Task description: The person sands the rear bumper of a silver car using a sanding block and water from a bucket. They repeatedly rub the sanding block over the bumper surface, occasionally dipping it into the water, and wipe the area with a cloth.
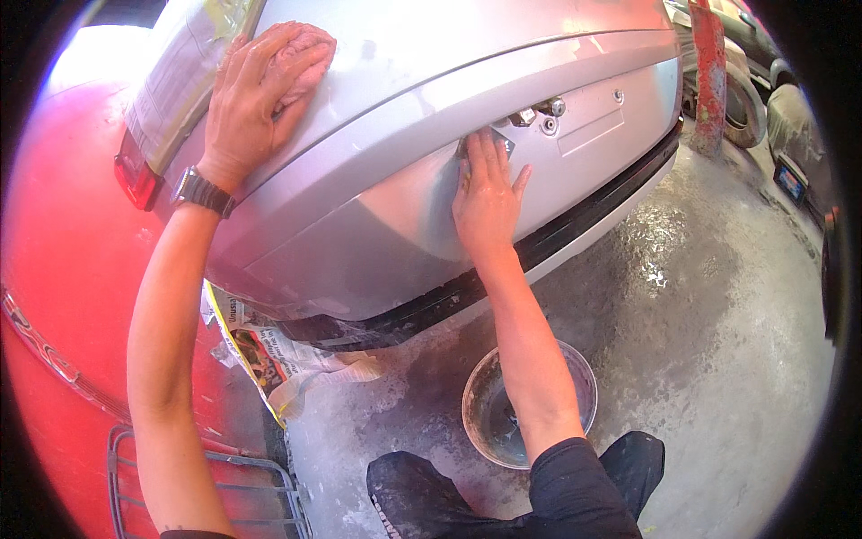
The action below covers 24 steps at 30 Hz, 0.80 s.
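My left grip (247,112) is curled over a bunched pink cloth (305,83), soft and creased between thumb and fingers, against the smooth silver bodywork (431,81). My right grip (487,193) lies flat, fingers stretched out and thumb spread, pressing a thin dark sheet (509,144) onto the lower panel. Just left of it the paint is dulled into a cloudy grey patch (438,211); just right of it two metal fittings (552,107) stick out, ahead of a shallow rectangular outline (590,132).

A dark watch (202,191) circles the wrist behind my left grip. Beyond that, to the left, are a glossy red lamp (136,175), a taped paper covering (180,99) and the broad, curved red bodywork (72,207).

Below my right grip runs a black strip (431,310), and nearer me a round basin (480,427) stands on the wet, mottled floor (682,359), partly hidden by my right forearm. Crumpled newspaper (283,355) lies below my left grip, with a dark barred rack (211,485) closer in. Far right of both, a chipped red post (709,81) blocks part of a tyre (745,112).
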Available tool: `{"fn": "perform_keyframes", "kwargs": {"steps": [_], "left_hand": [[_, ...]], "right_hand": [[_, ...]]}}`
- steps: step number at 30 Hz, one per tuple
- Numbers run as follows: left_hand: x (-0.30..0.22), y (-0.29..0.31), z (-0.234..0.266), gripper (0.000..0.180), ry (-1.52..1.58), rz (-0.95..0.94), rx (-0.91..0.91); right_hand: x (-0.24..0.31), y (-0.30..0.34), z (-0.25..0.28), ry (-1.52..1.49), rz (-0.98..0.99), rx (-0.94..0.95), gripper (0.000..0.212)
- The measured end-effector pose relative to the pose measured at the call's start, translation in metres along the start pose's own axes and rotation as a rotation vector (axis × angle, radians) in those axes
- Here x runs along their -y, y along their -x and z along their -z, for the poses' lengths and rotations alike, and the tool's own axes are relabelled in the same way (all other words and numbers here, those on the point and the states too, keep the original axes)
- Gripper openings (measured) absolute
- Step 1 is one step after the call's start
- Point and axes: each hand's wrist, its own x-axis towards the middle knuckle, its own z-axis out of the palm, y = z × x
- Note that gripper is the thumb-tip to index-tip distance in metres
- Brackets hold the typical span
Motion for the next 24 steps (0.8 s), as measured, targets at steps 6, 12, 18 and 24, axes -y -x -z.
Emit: {"fn": "perform_keyframes", "kwargs": {"steps": [6,12,18,24], "left_hand": [[-0.002,-0.006,0.000,0.051,0.039,-0.001,-0.024],[-0.006,-0.008,0.003,0.044,0.033,0.020,-0.060],[0.000,-0.003,-0.001,0.045,-0.010,-0.008,-0.015],[-0.005,-0.010,0.000,0.046,-0.003,-0.010,-0.007]], "right_hand": [[0.003,0.026,-0.006,-0.121,0.062,-0.015,0.061],[0.017,0.033,-0.001,-0.121,0.144,0.159,0.068],[0.045,0.041,-0.010,-0.316,0.007,0.046,0.061],[0.012,0.006,-0.016,-0.027,-0.032,-0.029,0.063]]}}
